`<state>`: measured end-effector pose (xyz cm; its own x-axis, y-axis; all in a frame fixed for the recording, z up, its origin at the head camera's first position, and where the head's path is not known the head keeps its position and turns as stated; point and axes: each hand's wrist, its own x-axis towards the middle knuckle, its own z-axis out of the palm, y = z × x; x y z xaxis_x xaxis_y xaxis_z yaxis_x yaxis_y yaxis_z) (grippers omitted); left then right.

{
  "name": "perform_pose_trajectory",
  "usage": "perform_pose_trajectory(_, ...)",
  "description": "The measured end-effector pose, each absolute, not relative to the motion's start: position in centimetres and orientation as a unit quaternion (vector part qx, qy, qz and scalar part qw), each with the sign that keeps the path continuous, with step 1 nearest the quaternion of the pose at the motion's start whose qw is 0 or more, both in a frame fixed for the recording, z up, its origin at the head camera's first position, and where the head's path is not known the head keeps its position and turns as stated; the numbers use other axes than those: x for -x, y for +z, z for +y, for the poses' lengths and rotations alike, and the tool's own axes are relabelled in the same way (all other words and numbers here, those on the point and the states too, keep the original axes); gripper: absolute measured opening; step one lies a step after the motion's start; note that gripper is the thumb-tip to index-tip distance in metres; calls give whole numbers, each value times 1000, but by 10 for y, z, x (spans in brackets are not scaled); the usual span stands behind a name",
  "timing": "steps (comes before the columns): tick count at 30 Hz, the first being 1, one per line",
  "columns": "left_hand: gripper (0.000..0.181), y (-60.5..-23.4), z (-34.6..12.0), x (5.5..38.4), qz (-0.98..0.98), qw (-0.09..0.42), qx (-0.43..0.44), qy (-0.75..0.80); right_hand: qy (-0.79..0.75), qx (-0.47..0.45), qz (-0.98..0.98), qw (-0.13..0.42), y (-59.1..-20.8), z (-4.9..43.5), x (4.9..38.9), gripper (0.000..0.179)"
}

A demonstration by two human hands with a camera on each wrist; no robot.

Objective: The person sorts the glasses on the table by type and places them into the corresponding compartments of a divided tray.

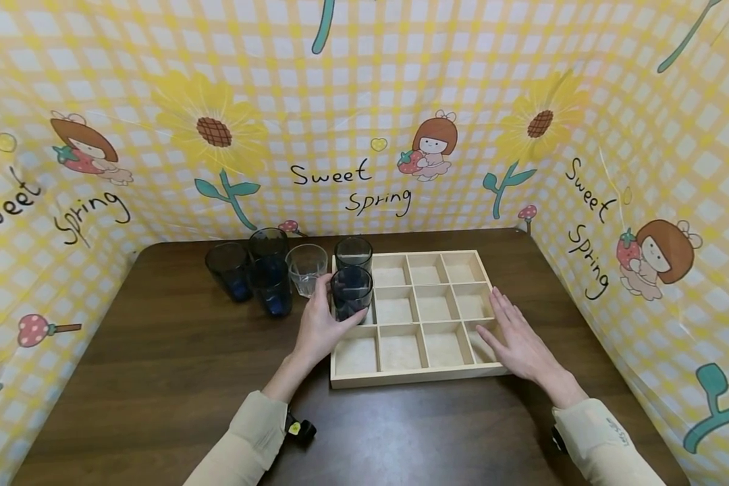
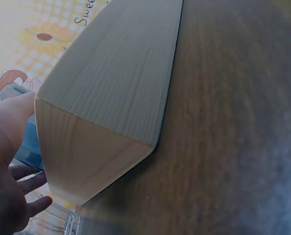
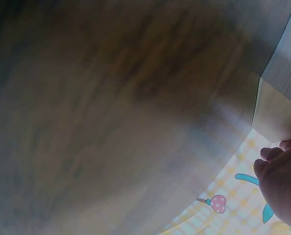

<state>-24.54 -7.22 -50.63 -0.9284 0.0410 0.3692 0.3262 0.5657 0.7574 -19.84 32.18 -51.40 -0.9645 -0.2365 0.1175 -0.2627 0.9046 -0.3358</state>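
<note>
My left hand (image 1: 320,329) grips a dark blue glass (image 1: 351,290) between thumb and fingers, over the left column's middle compartment of a pale wooden divided box (image 1: 422,371). Behind it, a smoky dark glass (image 1: 354,250) stands upright in the back left compartment. My right hand (image 1: 525,347) rests along the box's right side, fingers fairly straight, thumb over the front right compartment. In the left wrist view, the box's corner (image 2: 91,147) hides part of the held blue glass (image 2: 30,147). The right wrist view catches the right hand's fingers (image 3: 270,154) beside the box end (image 3: 278,112).
Left of the box stand a clear glass (image 1: 307,270) and several dark blue glasses (image 1: 270,287), close together on the brown wooden table (image 1: 176,378). A yellow checked cloth (image 1: 316,108) with printed flowers and figures encloses the table's back and sides.
</note>
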Motion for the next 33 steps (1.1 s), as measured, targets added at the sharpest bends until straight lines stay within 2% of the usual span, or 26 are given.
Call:
perform_pose_trajectory(12, 87, -509, -76, 241, -898, 222, 148, -350, 178, -130, -975, 42, -515, 322, 199, 82)
perform_pose_trajectory(24, 83, -499, -122, 202, -918, 186, 173, -305, 178, -129, -975, 36, -514, 319, 198, 82)
perform_pose_trajectory(33, 76, -509, -163, 187, -905, 247, 191, -288, 176, -125, -976, 38, -515, 322, 198, 82)
